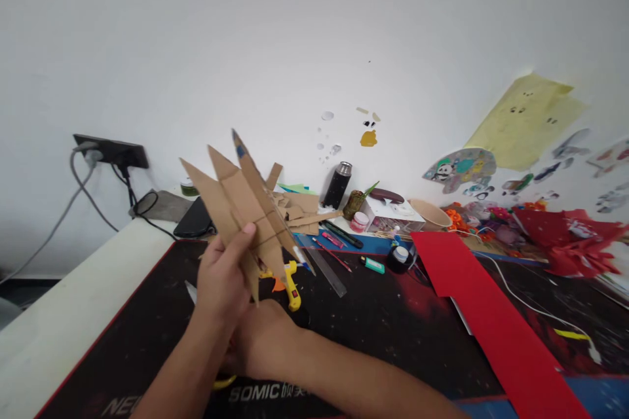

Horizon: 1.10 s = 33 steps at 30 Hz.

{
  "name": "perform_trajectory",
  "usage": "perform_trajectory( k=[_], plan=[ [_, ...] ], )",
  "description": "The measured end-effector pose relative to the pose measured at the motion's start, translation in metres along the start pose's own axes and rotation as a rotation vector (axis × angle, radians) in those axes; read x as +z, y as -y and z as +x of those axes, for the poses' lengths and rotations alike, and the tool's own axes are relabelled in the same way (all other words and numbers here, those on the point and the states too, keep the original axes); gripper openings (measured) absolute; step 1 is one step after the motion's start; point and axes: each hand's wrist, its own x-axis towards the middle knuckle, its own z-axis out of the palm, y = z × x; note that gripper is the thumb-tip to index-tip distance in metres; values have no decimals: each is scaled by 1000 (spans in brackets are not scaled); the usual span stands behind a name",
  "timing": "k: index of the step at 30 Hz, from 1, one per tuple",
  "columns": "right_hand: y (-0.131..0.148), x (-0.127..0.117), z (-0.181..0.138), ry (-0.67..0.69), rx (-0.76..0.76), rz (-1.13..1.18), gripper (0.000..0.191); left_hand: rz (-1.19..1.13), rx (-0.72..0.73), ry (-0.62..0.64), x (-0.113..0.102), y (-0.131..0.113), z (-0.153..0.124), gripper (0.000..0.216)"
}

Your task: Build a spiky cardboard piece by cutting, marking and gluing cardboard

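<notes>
My left hand (223, 275) grips brown cardboard pieces (253, 203) with long pointed ends, thumb pressed on the front. They fan upward above the desk, and one tip bears a dark blue mark. Lower down, my right hand (268, 334) crosses behind my left wrist with its fingers mostly hidden. It appears closed around scissors (225, 382): a yellow handle part shows below it and a metal blade tip sticks out left of my left wrist. Just beyond the hands lies a yellow glue gun (293, 288), partly covered by the cardboard.
Cardboard scraps (299, 209) are heaped behind. A clear ruler (327, 272), pens and a teal glue stick or lighter (372, 266) lie on the black mat (373, 340). A black flask (338, 184) stands by the wall. Red sheet (496, 321) covers the right side.
</notes>
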Motion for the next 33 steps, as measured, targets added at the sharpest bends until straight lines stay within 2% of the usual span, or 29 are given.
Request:
perform_trajectory(
  k=[2, 4, 6, 7, 9, 11, 13, 16, 18, 21, 28, 30, 33],
  plan=[
    [0, -5, -9, 3, 1, -32, 23, -41, 29, -6, -1, -12, 8, 35],
    [-3, -7, -15, -71, 48, 89, 24, -83, 41, -107, -1, -23, 17, 24],
    [-10, -6, -16, -104, 133, 312, 20, -125, 36, -208, -3, -33, 24, 17],
    [-14, -6, -16, -124, 169, 452, 20, -145, 35, -217, -5, -37, 28, 14],
    [-22, -7, -13, -176, 225, 735, 18, -178, 97, -159, -10, -42, 35, 8],
    [-27, -15, -12, -238, 244, 947, 33, -178, 109, -162, -16, -46, 41, 8],
    [-28, -27, -12, -327, 247, 1092, 45, -185, 84, -216, -18, -48, 43, 11],
    [-28, -50, -17, -406, 263, 1213, 48, -180, 67, -298, -15, -43, 43, 13],
    [-27, -63, -20, -439, 252, 1293, 45, -171, 69, -236, -11, -35, 41, 14],
    [-30, -73, -22, -482, 208, 1394, 41, -67, -38, -143, -8, -20, 39, 23],
    [-51, -58, -27, -449, 185, 1533, 42, 108, -372, 40, -8, 9, 27, 26],
    [-57, -55, -31, -451, 171, 1541, 43, 112, -407, 62, -6, 14, 24, 30],
    [-60, -56, -37, -398, 123, 1579, 44, 130, -366, 86, -3, 19, 21, 37]
  ],
)
